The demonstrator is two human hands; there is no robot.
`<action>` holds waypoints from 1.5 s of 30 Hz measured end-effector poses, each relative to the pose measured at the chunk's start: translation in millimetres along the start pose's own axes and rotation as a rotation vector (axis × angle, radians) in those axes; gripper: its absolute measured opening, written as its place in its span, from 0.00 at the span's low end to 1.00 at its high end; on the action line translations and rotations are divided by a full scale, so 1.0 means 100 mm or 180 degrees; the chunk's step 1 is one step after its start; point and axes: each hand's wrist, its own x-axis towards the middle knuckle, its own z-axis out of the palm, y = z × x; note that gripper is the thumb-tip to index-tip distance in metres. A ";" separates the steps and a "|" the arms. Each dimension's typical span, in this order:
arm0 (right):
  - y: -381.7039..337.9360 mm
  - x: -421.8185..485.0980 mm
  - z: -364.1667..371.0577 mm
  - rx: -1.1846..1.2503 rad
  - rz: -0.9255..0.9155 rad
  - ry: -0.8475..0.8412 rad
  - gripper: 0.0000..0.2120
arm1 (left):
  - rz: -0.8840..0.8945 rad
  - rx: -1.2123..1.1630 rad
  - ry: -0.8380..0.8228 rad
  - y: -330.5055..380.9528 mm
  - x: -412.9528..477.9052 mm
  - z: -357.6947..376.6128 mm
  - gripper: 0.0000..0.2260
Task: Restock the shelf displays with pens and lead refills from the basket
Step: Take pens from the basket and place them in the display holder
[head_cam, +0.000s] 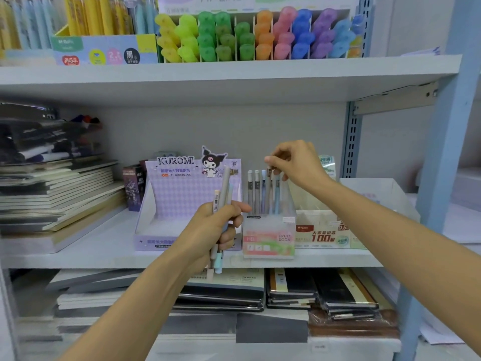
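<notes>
Pastel lead-refill tubes (220, 204) stand bunched in the left hand (218, 225), fist closed around them before the purple Kuromi box (179, 204). The right hand (294, 162) pinches one tube's top (269, 173) in the frosted display box (268, 230), near the shelf's (104, 248) front edge.

Counts: 3 lead refill tubes (220, 204) bunched in left hand (216, 225). About 6 tubes standing in the Fruit Soda box (269, 235), exact number unclear. 3 display boxes side by side on this shelf (104, 246).
</notes>
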 end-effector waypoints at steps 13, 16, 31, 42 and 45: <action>-0.20 -0.14 0.05 -0.0177 -0.0268 -0.0039 0.15 | -0.0272 0.0229 -0.0139 0.01 -0.07 0.02 0.10; -0.41 -0.35 -0.03 0.1237 -0.0181 -0.1035 0.08 | -0.0334 0.0292 -0.0151 0.01 -0.08 0.08 0.09; -0.18 -0.82 -0.35 0.1784 0.0322 -0.1737 0.15 | 0.0589 -0.1012 0.0866 0.27 -0.21 0.17 0.11; -0.64 -0.67 -0.37 0.1764 -0.0140 -0.1023 0.11 | 0.0501 0.0266 0.0769 0.36 -0.28 0.37 0.12; -0.68 -0.60 -0.35 0.1645 -0.0154 -0.1149 0.10 | 0.0435 0.0275 0.0759 0.35 -0.24 0.37 0.08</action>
